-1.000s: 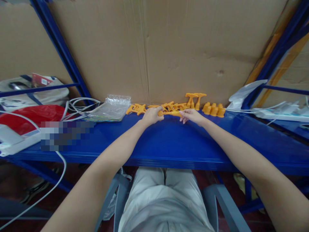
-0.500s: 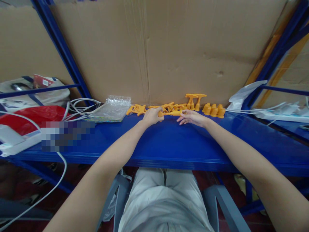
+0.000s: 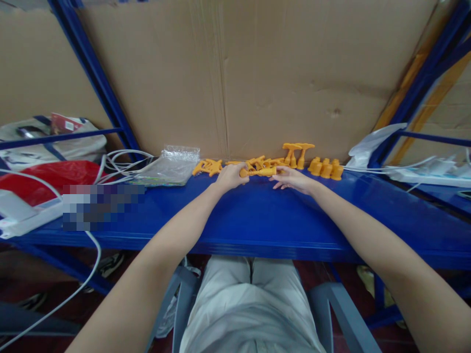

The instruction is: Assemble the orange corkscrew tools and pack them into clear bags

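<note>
left hand [image 3: 228,178] clamps orange piece [image 3: 263,172] near table [image 3: 265,215] back edge; right hand [image 3: 294,180] pinches other end. two-handed handling; next move likely needs steady alignment.

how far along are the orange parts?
Possibly done: upright T-topped pieces, can't confirm. In hand: an orange piece, held by the left hand, right hand at its other end. Likely left: loose orange pieces and orange cups nearby.

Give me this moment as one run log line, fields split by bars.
left hand: grips yellow part | right hand: at its other end | nearby: yellow caps
</note>
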A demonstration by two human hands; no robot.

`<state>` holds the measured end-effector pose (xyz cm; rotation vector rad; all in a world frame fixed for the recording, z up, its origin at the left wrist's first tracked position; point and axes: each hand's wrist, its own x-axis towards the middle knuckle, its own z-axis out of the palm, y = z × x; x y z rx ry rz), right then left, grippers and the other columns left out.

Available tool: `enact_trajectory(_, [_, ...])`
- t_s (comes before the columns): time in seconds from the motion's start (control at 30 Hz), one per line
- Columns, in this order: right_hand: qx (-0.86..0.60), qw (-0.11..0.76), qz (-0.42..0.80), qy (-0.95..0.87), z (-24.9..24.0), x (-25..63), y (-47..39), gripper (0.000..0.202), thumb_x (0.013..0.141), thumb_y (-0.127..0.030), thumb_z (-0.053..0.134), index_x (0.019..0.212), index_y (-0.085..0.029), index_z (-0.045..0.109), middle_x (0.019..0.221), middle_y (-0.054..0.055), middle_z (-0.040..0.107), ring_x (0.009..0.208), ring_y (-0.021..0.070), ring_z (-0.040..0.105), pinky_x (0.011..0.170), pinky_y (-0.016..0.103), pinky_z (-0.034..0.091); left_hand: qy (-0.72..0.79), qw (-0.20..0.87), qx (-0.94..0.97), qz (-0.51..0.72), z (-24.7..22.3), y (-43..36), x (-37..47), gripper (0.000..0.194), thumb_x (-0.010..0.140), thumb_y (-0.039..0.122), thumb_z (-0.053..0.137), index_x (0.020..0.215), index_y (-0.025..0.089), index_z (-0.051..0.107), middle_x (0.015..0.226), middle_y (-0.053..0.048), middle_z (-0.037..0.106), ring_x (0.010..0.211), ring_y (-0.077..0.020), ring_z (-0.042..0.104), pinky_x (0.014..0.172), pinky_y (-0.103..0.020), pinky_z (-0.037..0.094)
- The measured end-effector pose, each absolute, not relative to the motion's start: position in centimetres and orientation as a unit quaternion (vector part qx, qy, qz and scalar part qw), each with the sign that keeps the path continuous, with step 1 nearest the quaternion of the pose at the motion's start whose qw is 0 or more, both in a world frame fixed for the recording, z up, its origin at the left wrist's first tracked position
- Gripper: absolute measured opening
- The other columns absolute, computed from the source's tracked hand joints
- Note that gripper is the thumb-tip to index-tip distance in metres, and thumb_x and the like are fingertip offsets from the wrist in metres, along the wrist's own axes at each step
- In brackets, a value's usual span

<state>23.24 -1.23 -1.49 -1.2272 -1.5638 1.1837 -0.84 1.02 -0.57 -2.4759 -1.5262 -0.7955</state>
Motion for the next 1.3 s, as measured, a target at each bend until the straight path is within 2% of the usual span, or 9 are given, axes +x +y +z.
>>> enact_trajectory(0.07, [-0.479,0.421,0.463,-0.616,-1.51,23.43,-1.31,0.043,0.084,-0.018,0.069,0.123,-0.024,0.052,0.109,0.006,0.072,0.065,0.0103,0.07,0.055,0.019,0.054,-0.505,0.07,-0.818,-0.265,-0.66,1.1,-0.87,0.035,0.074,0.03,0.068,0.108,0.021,0.068,0.086,-0.004,0.073,0.084,-0.0215,0.068,0.071,-0.026,0.045])
enact_trajectory(0.23, [-0.467,0.419,0.484,-0.61,-1.34,23.5,-1.49,0.014,0.089,-0.024,0.066,0.096,-0.019,0.055,0.091,0.006,0.075,0.062,0.0109,0.069,0.057,0.021,0.055,-0.496,0.089,-0.82,-0.27,-0.81,1.13,-0.88,0.035,0.075,0.03,0.067,0.109,0.021,0.068,0.086,-0.003,0.073,0.082,-0.0211,0.068,0.068,-0.025,0.045])
enact_trajectory(0.43, [-0.497,0.408,0.483,-0.595,-1.21,23.06,-1.53,0.035,0.095,-0.045,0.054,0.075,-0.017,0.053,0.061,0.008,0.07,0.051,0.0134,0.066,0.051,0.02,0.053,-0.479,0.085,-0.831,-0.268,-0.8,1.1,-0.73,0.036,0.074,0.029,0.067,0.109,0.02,0.068,0.084,-0.004,0.073,0.079,-0.0203,0.067,0.068,-0.026,0.044])
enact_trajectory(0.63, [-0.475,0.414,0.486,-0.606,-1.34,23.23,-1.56,0.015,0.09,-0.026,0.067,0.1,-0.017,0.06,0.087,0.007,0.076,0.058,0.0113,0.069,0.05,0.018,0.053,-0.489,0.069,-0.826,-0.271,-0.76,1.12,-0.7,0.036,0.074,0.028,0.068,0.109,0.019,0.068,0.086,-0.005,0.073,0.082,-0.022,0.068,0.071,-0.027,0.045])
enact_trajectory(0.73, [-0.464,0.427,0.476,-0.613,-1.45,23.45,-1.48,0.025,0.086,-0.017,0.069,0.108,-0.019,0.058,0.095,0.006,0.076,0.059,0.0102,0.07,0.052,0.018,0.054,-0.49,0.077,-0.825,-0.271,-0.77,1.11,-0.71,0.036,0.074,0.028,0.068,0.108,0.02,0.068,0.087,-0.005,0.073,0.083,-0.022,0.068,0.07,-0.027,0.045])
enact_trajectory(0.83, [-0.473,0.424,0.478,-0.607,-1.37,23.43,-1.49,0.011,0.09,-0.024,0.066,0.096,-0.016,0.061,0.083,0.007,0.076,0.057,0.0111,0.069,0.054,0.019,0.054,-0.485,0.083,-0.826,-0.276,-0.74,0.98,-0.67,0.035,0.074,0.029,0.068,0.108,0.02,0.068,0.084,-0.004,0.073,0.08,-0.0209,0.068,0.069,-0.026,0.045])
enact_trajectory(0.97, [-0.5,0.407,0.477,-0.597,-1.13,23.09,-1.59,0.037,0.096,-0.043,0.053,0.075,-0.014,0.061,0.06,0.009,0.07,0.048,0.0129,0.064,0.05,0.021,0.053,-0.473,0.085,-0.831,-0.281,-0.63,0.64,-0.47,0.035,0.074,0.028,0.067,0.108,0.02,0.068,0.084,-0.004,0.073,0.08,-0.0209,0.067,0.068,-0.026,0.044])
enact_trajectory(1.1, [-0.517,0.392,0.48,-0.59,-1.0,22.81,-1.65,0.046,0.098,-0.05,0.044,0.073,-0.015,0.06,0.054,0.009,0.067,0.044,0.0142,0.062,0.046,0.023,0.051,-0.472,0.078,-0.832,-0.281,-0.51,0.45,-0.32,0.034,0.074,0.027,0.067,0.108,0.02,0.068,0.085,-0.004,0.073,0.08,-0.0201,0.067,0.069,-0.026,0.043])
enact_trajectory(1.3, [-0.482,0.413,0.501,-0.588,-0.77,22.91,-2.19,0.01,0.092,-0.017,0.063,0.099,-0.017,0.057,0.086,0.005,0.076,0.056,0.0114,0.069,0.048,0.018,0.051,-0.487,0.07,-0.829,-0.266,-0.41,0.51,-0.5,0.036,0.073,0.027,0.067,0.108,0.019,0.068,0.086,-0.005,0.073,0.081,-0.0218,0.068,0.069,-0.027,0.044])
